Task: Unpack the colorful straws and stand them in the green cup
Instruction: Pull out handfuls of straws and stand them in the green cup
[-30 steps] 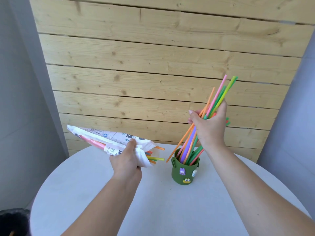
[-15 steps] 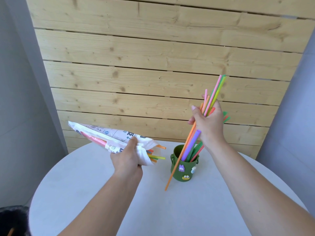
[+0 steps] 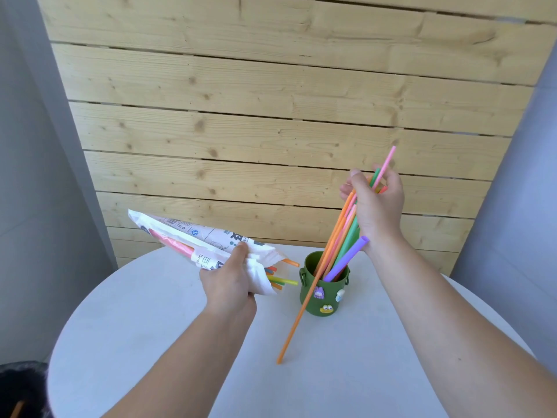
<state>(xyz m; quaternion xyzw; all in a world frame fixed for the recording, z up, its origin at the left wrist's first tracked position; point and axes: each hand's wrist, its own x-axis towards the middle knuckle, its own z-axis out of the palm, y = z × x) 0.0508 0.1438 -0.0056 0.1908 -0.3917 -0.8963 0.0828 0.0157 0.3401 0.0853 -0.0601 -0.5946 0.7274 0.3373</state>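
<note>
Looking down from the head camera, the right hand [image 3: 376,212] curls its fingers round a bundle of colourful straws [image 3: 342,236], gripping them near their upper ends. A pink straw [image 3: 387,164] sticks out above the fist. Below the grip the straws slant down and left into the green cup [image 3: 324,300], which stands upright on the round white table [image 3: 150,342]. A thick purple straw [image 3: 346,260] leans in the cup just under the wrist, outside the grip. One long orange straw [image 3: 297,321] runs from under the same hand down past the cup's outer front. I cannot tell whether its lower tip touches the table.

The left hand [image 3: 229,282] clutches a white printed packet [image 3: 196,236], thumb on top. Just right of that grip, loose straw ends [image 3: 280,280] poke from the packet's open mouth toward the cup. Pale wooden planks [image 3: 241,116] stand behind.
</note>
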